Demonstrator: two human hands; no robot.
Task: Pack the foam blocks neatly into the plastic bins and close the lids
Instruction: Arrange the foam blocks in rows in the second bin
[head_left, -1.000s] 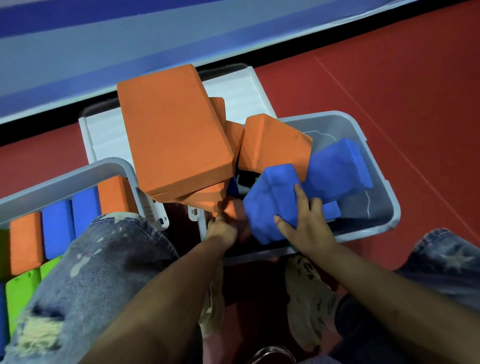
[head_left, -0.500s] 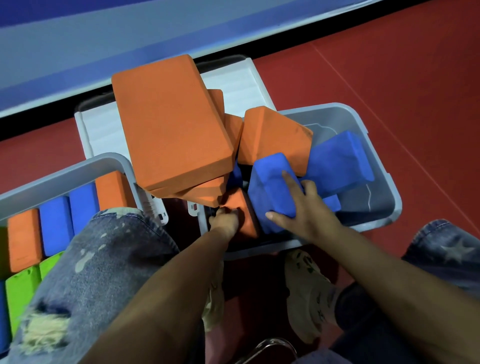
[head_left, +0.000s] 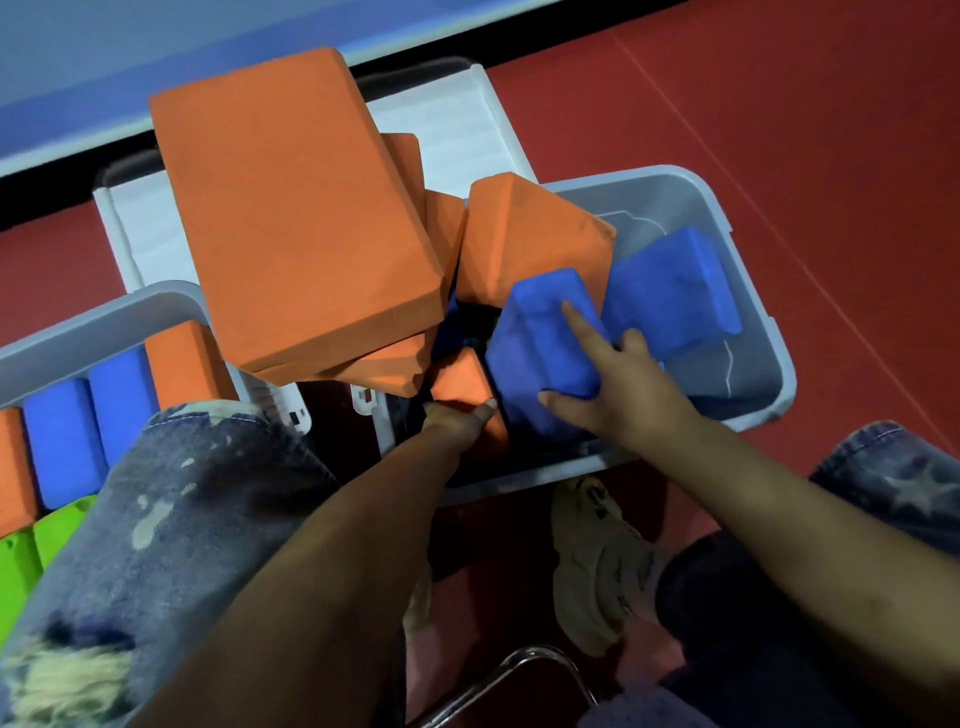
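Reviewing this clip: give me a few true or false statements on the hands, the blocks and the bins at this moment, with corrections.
1. The right hand rests on a blue block. True.
2. The left hand holds a green block. False: it grips a small orange block.
3. The right bin is neatly packed. False: its blocks lie tilted and jumbled.
4. The left bin holds upright blocks in rows. True.
5. The big orange block lies flat on the floor. False: it sits atop the pile.
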